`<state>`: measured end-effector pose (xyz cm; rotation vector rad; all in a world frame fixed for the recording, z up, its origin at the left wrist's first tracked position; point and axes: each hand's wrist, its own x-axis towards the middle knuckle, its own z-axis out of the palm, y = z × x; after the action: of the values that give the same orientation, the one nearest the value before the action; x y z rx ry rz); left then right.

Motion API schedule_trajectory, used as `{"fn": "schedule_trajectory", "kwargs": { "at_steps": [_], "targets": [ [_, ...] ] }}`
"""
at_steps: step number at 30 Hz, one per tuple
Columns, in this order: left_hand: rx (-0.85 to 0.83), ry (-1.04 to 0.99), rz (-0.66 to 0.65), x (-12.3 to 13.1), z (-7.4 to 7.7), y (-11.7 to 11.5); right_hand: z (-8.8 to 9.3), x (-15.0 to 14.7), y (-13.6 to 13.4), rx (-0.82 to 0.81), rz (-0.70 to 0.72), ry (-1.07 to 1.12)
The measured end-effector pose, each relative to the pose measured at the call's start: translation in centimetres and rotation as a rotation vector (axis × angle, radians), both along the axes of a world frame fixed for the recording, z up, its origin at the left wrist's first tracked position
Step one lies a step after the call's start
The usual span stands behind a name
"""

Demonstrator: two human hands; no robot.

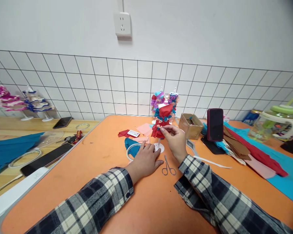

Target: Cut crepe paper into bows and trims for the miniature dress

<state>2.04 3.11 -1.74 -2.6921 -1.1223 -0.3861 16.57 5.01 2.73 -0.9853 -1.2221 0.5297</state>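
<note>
Item: miniature dress form (pixel 165 112) on a white stand, upright at the middle of the orange worktop (pixel 104 156); step in hand judged as fitting its red paper skirt (pixel 156 131), and paper this thin calls for a light pinch and a steadied base. Right hand (pixel 176 139): thumb and forefinger closed narrowly on the skirt's edge. Left hand (pixel 146 160): flat, fingers loosely spread, holding nothing, resting on the worktop against a white tape ring (pixel 130 150) just beside the stand's base; small scissors (pixel 168 168) lie between the hands.
</note>
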Motion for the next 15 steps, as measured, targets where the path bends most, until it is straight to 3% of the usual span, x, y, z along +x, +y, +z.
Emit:
{"fn": "schedule_trajectory", "kwargs": {
  "at_steps": [3,7,15],
  "targets": [
    [0.011,-0.005,0.001,0.06,0.00,-0.07,0.29,-0.23,-0.13,0.023,-0.033,-0.034],
    [0.021,0.000,0.001,0.11,0.05,-0.14,0.36,-0.14,-0.12,0.052,-0.220,-0.150],
    [0.022,-0.021,-0.020,0.17,-0.19,-0.08,-0.46,0.02,0.41,0.027,-0.228,-0.129]
  ]
}}
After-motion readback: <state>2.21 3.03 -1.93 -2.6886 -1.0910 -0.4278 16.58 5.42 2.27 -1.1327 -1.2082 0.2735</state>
